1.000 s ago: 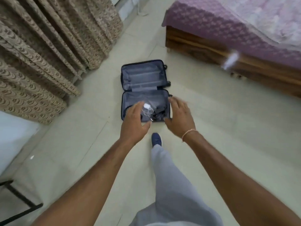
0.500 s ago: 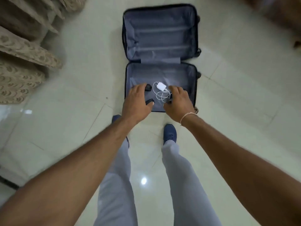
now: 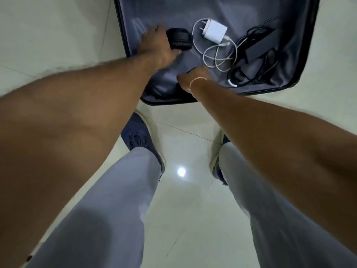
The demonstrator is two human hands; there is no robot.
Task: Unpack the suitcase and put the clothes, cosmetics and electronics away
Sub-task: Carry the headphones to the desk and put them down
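suitcase (image 3: 301, 70), left hand (image 3: 156, 47) touching headphones (image 3: 178, 40)

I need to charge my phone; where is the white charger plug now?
In the head view, the white charger plug lies inside the open suitcase, top centre, between the black headphones on its left and the black adapter on its right.

The floor (image 3: 58, 31) is smooth, shiny tile, and a light gleams on it. The inside of the suitcase (image 3: 289, 26) is soft grey cloth, and the trousers (image 3: 119, 200) are soft grey cloth too. The charger (image 3: 214, 32) looks like smooth white plastic, with two little metal prongs, and its cable (image 3: 218, 55) is thin and smooth.
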